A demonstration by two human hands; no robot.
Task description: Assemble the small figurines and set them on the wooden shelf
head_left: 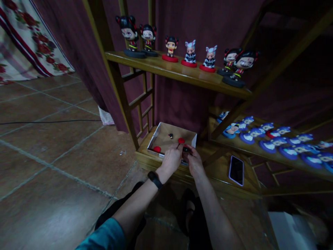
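Observation:
Over the near edge of a shallow white open box [161,130], my two hands are close together. My right hand [195,161] has its fingers closed around a small dark piece [186,149], mostly covered by the fingers. My left hand [172,158], with a black band on its wrist, has its fingers pinched beside that piece; what they grip is hidden. Just beyond the fingertips is a red round base [181,140]. In the box's near left corner lies another red round base [156,149], and a tiny black-haired figure part [170,135] rests farther back.
The box stands on the wooden bottom shelf [218,177], with a phone [236,170] to its right. Above is a wooden shelf [166,69] carrying several figurines [190,52]. More blue-and-white figurines [273,143] line the right shelf. A slanting post separates the two sides.

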